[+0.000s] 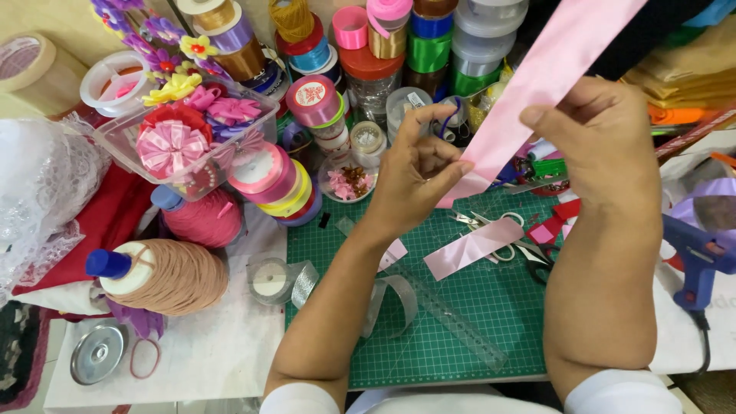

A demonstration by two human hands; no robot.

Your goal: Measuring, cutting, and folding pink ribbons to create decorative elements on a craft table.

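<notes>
A wide pale pink satin ribbon (537,73) runs from the top right down to the middle, held up above the green cutting mat (491,307). My left hand (418,172) pinches its lower end between thumb and fingers. Higher up, my right hand (602,142) grips the same ribbon along its edge. On the mat below lie a cut piece of pink ribbon (471,247), scissors (498,230) and a clear ruler (452,314).
Stacked ribbon spools (314,100) and jars crowd the back. A clear box of ribbon flowers (184,134) sits at left, with thread cones (172,276) in front. A blue glue gun (701,261) lies at right. Silver ribbon roll (280,280) is beside the mat.
</notes>
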